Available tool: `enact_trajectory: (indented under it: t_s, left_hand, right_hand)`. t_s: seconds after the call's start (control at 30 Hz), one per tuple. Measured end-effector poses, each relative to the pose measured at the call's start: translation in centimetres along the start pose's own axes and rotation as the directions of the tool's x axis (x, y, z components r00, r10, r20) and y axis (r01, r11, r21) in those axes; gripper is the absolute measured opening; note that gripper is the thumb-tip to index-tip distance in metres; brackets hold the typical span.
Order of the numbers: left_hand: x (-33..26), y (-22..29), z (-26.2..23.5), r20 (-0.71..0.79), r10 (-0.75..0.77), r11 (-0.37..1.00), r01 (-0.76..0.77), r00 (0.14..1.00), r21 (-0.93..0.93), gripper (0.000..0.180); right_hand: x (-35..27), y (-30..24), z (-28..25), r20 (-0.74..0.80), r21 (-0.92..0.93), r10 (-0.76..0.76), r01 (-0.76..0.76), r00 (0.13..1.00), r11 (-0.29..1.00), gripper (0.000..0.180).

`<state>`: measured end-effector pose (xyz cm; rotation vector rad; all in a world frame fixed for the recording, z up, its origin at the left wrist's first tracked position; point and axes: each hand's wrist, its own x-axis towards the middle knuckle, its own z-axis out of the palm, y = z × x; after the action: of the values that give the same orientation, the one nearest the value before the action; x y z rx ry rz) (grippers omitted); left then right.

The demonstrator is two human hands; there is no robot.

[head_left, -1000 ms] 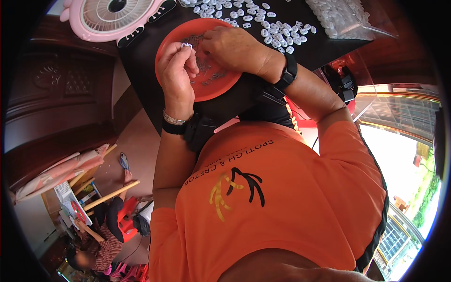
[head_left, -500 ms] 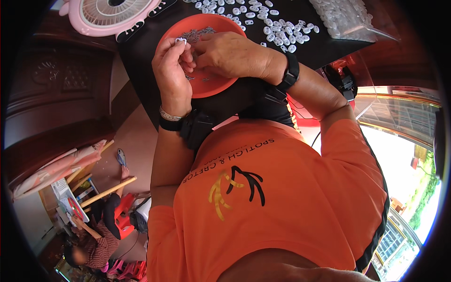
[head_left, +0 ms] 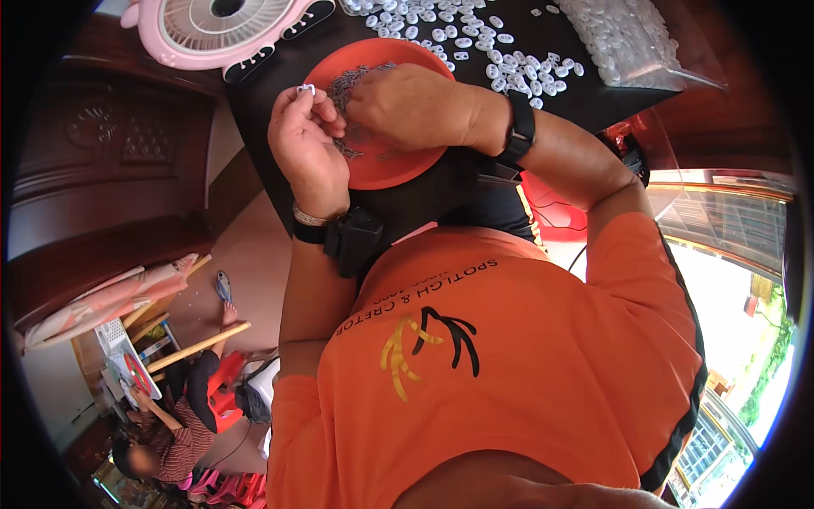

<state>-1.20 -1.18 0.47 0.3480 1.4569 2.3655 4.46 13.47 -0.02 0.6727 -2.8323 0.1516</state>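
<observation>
My left hand (head_left: 310, 144) pinches a small white plastic piece (head_left: 306, 88) between thumb and forefinger, at the left rim of an orange-red bowl (head_left: 407, 167). In the bowl lie many small grey metal screws (head_left: 346, 86). My right hand (head_left: 415, 106) reaches over the bowl from the right, knuckles up. Its fingers bend down into the screws, closed together; the tips are hidden, so whatever they grip cannot be made out.
White oval plastic pieces (head_left: 530, 75) are scattered on the dark table (head_left: 585, 106) beyond the bowl. A clear bag (head_left: 627, 51) of similar pieces lies far right. A pink fan (head_left: 225, 30) stands far left. Another person (head_left: 174, 433) sits at lower left.
My right hand has moved away from the left hand's fingers, down to the screws. The left hand still pinches the white piece. The whole view has shifted slightly.
</observation>
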Motion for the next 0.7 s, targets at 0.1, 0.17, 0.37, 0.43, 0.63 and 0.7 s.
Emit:
enact_trajectory:
  t_s: [0.1, 0.17, 0.37, 0.43, 0.63, 0.7]
  left_hand:
    - [0.0, 0.1, -0.1, 0.005, 0.014, 0.999, -0.014, 1.0, -0.042, 0.01]
    - [0.1, 0.0, -0.4, 0.033, 0.028, 0.999, -0.027, 0.999, -0.031, 0.011]
    - [-0.2, 0.3, 0.3, 0.024, 0.014, 1.0, -0.014, 1.0, -0.011, 0.012]
    - [-0.1, 0.2, 0.2, 0.027, 0.014, 1.0, -0.014, 1.0, -0.014, 0.012]
    - [-0.2, 0.2, 0.3, 0.032, 0.021, 1.0, -0.02, 0.999, -0.016, 0.011]
    - [-0.1, 0.1, 0.3, 0.03, 0.025, 1.0, -0.024, 0.999, -0.014, 0.011]
  right_hand:
    - [-0.3, 0.8, -0.6, -0.025, 0.149, 0.035, -0.031, 0.999, 0.988, 0.014]
    - [-0.4, 0.7, -0.8, 0.002, 0.213, 0.026, -0.026, 1.0, 0.977, 0.015]
    - [-0.6, 0.3, -0.2, 0.006, 0.134, 0.013, -0.014, 1.0, 0.991, 0.012]
    - [-0.5, 0.3, 0.2, -0.066, 0.143, 0.015, -0.005, 0.998, 0.99, 0.014]
    - [-0.5, 1.2, 0.2, 0.011, 0.021, 0.076, -0.076, 0.997, 0.997, 0.019]
    - [-0.6, 1.6, 0.1, -0.002, 0.006, 0.072, -0.072, 0.997, 0.997, 0.021]
